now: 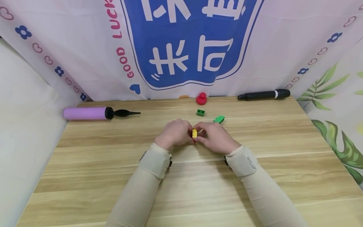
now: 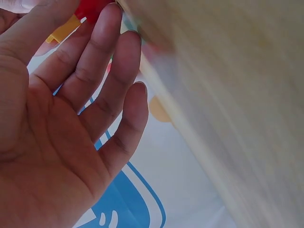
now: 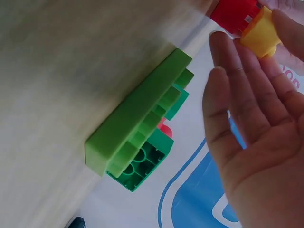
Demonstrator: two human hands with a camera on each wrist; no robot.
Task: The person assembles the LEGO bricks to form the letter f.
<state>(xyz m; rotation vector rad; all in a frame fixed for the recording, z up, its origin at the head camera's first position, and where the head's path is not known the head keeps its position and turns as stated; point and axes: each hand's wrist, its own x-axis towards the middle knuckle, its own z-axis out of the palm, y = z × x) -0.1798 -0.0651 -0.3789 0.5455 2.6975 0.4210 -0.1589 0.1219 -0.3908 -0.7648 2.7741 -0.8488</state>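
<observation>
You have the yellow block [image 1: 194, 133] against the red block [image 3: 235, 15] over the counter [image 1: 198, 189]: your right hand [image 1: 216, 136] pinches the yellow in its fingers, your left hand [image 1: 176, 133] the red. Beyond lie 2 green blocks [image 1: 200, 113]; the cloth [image 1: 187, 34] behind reads "GOOD LUCK" beside white characters.

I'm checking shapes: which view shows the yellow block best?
The right wrist view: the yellow block appears largest there, only partly covered by the right hand. The head view shows its studded top, but small. The left wrist view shows a partly hidden piece near the upper left corner.
</observation>
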